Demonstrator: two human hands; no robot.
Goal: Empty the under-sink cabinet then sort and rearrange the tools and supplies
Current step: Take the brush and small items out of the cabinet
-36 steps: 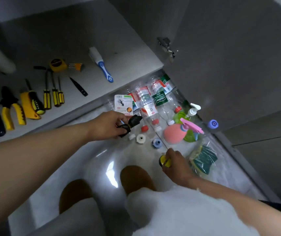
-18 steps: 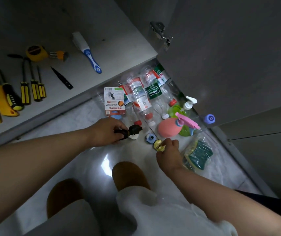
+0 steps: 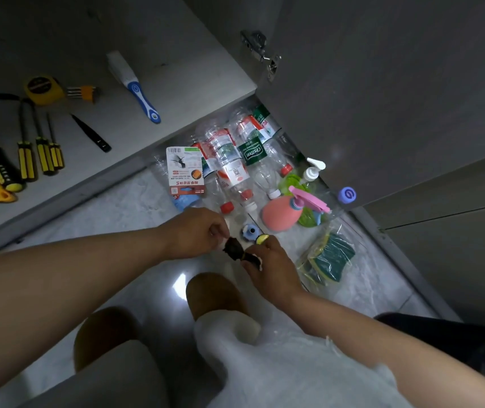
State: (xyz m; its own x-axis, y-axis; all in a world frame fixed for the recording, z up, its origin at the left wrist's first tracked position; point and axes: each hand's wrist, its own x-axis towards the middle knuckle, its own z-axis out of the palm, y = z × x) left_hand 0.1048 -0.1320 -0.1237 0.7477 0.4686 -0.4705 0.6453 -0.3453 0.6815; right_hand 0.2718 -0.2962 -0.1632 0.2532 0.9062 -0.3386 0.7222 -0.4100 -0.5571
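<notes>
Glossy marble floor (image 3: 111, 231), grey cabinet door (image 3: 382, 98)

Dim, grainy wide-angle view, 1 white glare patch on the glossy floor (image 3: 135, 222), curved edges, soft shadowy corners.

Left hand (image 3: 197, 234) and right hand (image 3: 270, 267) grip black fitting (image 3: 233, 248).

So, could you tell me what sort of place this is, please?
Likely a home kitchen or utility area: an open low cabinet, screwdrivers laid inside, and a spray bottle on the floor.
</notes>
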